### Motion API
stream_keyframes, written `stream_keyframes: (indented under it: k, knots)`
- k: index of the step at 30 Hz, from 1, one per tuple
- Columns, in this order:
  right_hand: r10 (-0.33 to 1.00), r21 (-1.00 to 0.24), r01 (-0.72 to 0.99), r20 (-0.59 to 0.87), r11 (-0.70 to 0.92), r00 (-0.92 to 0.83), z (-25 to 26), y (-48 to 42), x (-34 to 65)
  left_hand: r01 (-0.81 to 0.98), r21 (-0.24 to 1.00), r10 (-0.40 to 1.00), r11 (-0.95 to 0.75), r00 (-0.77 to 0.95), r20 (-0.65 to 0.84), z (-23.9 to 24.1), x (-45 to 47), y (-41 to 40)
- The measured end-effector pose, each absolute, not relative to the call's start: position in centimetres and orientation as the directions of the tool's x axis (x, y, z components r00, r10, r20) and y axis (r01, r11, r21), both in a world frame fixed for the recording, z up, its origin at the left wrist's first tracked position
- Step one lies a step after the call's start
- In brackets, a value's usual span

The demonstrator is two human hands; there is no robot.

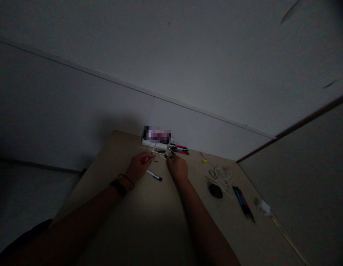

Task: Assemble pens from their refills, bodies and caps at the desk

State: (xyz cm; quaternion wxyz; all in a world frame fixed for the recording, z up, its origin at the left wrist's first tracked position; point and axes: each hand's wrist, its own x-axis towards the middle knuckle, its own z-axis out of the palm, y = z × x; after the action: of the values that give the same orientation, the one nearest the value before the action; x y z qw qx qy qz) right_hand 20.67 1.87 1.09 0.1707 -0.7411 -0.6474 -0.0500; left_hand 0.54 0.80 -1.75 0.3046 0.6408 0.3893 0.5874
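Note:
My left hand [138,164] is closed around a red pen part [144,159], of which only a short piece shows. The fingers of my right hand [177,168] are pinched on a small dark pen piece [166,156], too dim to make out fully. Between the hands lies a tiny spring-like piece [156,161]. A white pen with a black end [155,175] rests on the table just below my left hand. Thin white refill-like sticks and a dark short piece [161,151] lie beyond the fingertips.
At the wall, a phone [157,135] leans on a white block [154,145]. Several red, black and blue pens [179,149] lie beside it. Rightward are a white cable [222,177], a black mouse [215,190], more pens [243,204] and a white plug [263,207]. The light is dim.

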Motion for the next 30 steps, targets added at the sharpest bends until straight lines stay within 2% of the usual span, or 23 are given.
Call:
stream_keyframes:
  k: [5,9,15,18,30]
  knots:
    - [0.931,-0.211,0.973,0.329,-0.091,0.158,1.0,1.8,20.8,0.136,0.850,0.859,-0.509,0.022,0.511,-1.7,0.6,0.7]
    - [0.904,-0.267,0.964,0.408,-0.017,0.129,1.0,1.7,20.5,0.148,0.852,0.863,-0.502,0.028,0.504,-1.6,0.6,0.7]
    - [0.852,-0.361,0.855,0.498,0.372,-0.160,0.5,1.2,19.0,0.152,0.840,0.851,-0.521,0.019,0.524,-1.8,0.5,0.8]
    - [0.821,-0.387,0.787,0.515,0.480,-0.247,0.3,0.9,18.5,0.159,0.833,0.845,-0.530,0.011,0.535,-2.0,0.5,1.0]
    - [0.839,-0.583,0.671,0.532,0.459,-0.113,0.9,0.4,18.3,0.201,0.819,0.833,-0.537,-0.025,0.553,-2.1,0.4,1.0]
